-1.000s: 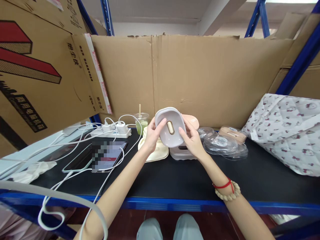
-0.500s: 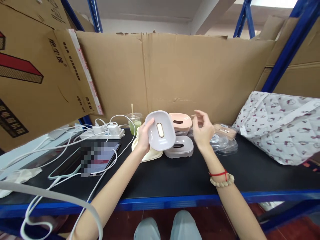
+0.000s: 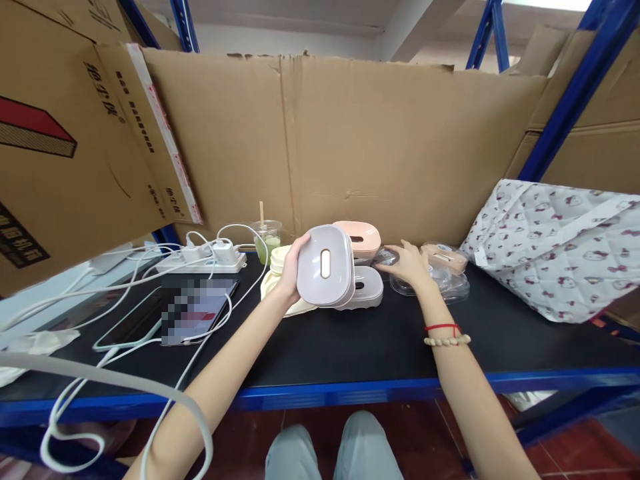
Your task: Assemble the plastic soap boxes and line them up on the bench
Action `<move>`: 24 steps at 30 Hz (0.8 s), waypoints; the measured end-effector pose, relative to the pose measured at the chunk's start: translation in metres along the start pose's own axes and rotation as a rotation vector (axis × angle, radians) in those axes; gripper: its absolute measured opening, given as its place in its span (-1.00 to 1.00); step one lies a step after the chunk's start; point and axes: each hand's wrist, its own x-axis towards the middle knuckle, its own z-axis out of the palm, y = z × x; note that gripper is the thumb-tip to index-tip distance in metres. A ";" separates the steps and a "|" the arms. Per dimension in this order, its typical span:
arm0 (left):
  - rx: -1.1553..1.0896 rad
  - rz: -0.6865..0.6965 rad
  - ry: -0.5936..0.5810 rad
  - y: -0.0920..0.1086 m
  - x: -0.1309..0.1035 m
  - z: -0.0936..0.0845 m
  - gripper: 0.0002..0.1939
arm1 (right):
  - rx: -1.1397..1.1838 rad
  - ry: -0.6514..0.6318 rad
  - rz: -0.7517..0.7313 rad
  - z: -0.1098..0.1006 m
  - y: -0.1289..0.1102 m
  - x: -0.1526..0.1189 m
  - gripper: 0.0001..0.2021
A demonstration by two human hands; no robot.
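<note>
My left hand (image 3: 295, 272) is closed on the left rim of a grey-lilac oval soap box (image 3: 313, 267), held up and tilted toward me, with a pale slot in its middle. Behind it a similar grey soap box (image 3: 370, 288) sits on the table, partly covered. A pink soap box (image 3: 365, 237) stands farther back. My right hand (image 3: 411, 267) is to the right, its thumb and fingers curled around a clear plastic lid (image 3: 386, 256). More clear plastic lids (image 3: 453, 287) and a peach soap box (image 3: 445, 257) lie just beyond that hand.
A cream cloth-like item (image 3: 273, 273) and a cup of green drink (image 3: 270, 243) are at back left. A power strip (image 3: 225, 261) with white cables, a phone (image 3: 133, 320) and a tablet (image 3: 213, 300) lie left. A patterned bag (image 3: 560, 253) stands right, before cardboard walls.
My right hand has moved down and forward from the air to the clear plastic lid. The soap box in my left hand has turned slightly, showing more of its right side.
</note>
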 end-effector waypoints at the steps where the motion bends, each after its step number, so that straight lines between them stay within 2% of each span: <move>1: 0.000 -0.004 -0.011 0.000 0.000 0.000 -0.77 | -0.016 -0.019 0.003 -0.002 -0.001 0.000 -0.53; 3: -0.002 -0.012 -0.026 0.001 0.000 0.000 -0.77 | -0.032 -0.022 0.001 -0.004 -0.002 -0.001 -0.59; 5: -0.004 -0.020 -0.025 0.002 0.000 0.000 -0.76 | -0.022 0.035 0.004 -0.006 -0.003 -0.001 -0.62; 7: 0.007 -0.024 -0.010 0.002 0.001 0.001 -0.74 | 0.033 0.167 0.039 -0.008 -0.006 0.000 -0.60; 11: 0.100 0.021 -0.012 -0.003 0.004 0.001 -0.63 | 0.293 0.560 0.103 -0.017 -0.024 0.000 -0.52; 13: 0.138 0.035 -0.010 -0.006 0.005 0.000 -0.56 | 0.436 0.688 0.025 -0.021 -0.040 -0.004 -0.50; 14: 0.144 0.042 0.000 -0.008 0.005 0.000 -0.54 | 0.491 0.710 -0.050 -0.023 -0.048 -0.008 -0.50; 16: 0.129 0.062 0.020 -0.010 0.005 -0.001 -0.51 | 0.542 0.669 -0.244 -0.024 -0.064 -0.016 -0.51; 19: 0.090 0.088 0.019 -0.011 0.004 0.000 -0.50 | 0.521 0.519 -0.496 -0.020 -0.083 -0.028 -0.49; 21: 0.075 0.099 0.012 -0.011 0.003 0.000 -0.50 | 0.510 0.472 -0.561 -0.017 -0.091 -0.033 -0.49; 24: 0.070 0.127 0.009 -0.010 0.001 0.002 -0.50 | 0.530 0.477 -0.556 -0.014 -0.098 -0.038 -0.49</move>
